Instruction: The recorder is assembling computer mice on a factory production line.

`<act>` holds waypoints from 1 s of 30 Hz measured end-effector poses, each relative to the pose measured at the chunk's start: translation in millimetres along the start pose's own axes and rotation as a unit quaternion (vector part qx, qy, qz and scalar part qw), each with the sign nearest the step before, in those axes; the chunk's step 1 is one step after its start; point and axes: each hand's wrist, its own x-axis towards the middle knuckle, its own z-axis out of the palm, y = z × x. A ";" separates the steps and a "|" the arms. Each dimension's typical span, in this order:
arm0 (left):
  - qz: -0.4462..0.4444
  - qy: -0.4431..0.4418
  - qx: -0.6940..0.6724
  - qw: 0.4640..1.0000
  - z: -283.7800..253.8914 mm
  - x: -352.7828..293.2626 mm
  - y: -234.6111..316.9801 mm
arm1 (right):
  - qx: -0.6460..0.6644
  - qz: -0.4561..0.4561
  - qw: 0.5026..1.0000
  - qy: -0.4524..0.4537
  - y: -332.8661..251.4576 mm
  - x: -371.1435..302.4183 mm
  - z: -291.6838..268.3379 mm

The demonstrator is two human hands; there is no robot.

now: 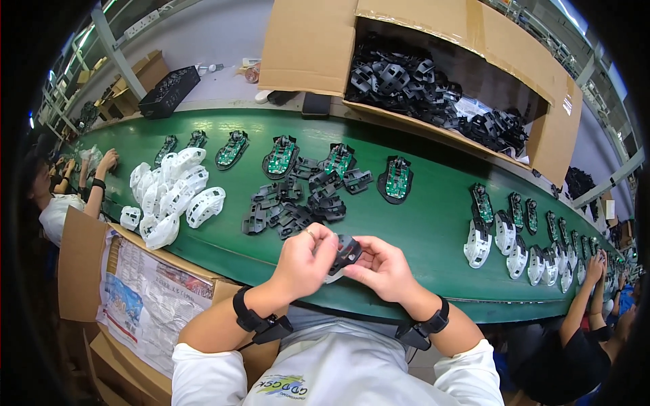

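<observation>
At the near edge of the green belt, my left hand (306, 262) and my right hand (383, 268) close on a black plastic mouse part (347, 252) from both sides. A bit of white, seemingly a mouse shell (332, 277), shows under it, mostly covered by my fingers. Just beyond my hands lies a loose pile of the same black plastic parts (281, 211). To the left is a heap of white mouse shells (177, 189). Mouse bases with green circuit boards (397, 180) stand in a spaced row behind the pile.
A large cardboard box (467, 24) of black parts borders the far side. Another cardboard box (84, 271) with paper stands near left. Shells paired with boards (478, 243) line the belt (420, 260) at right. Co-workers' hands (108, 160) work at left, others (596, 267) at right.
</observation>
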 end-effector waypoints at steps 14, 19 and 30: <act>-0.156 0.245 0.319 0.902 -258.5 -108.5 50.2 | 0.018 0.079 0.997 0.015 10.1 29.7 10.5; -0.183 0.208 0.660 0.699 -374.1 -341.4 -73.7 | -0.013 0.060 0.995 0.083 4.0 -17.3 93.8; -0.361 0.401 0.379 0.752 -400.3 -698.1 -55.0 | 0.063 0.067 0.995 0.027 123.1 -124.7 236.2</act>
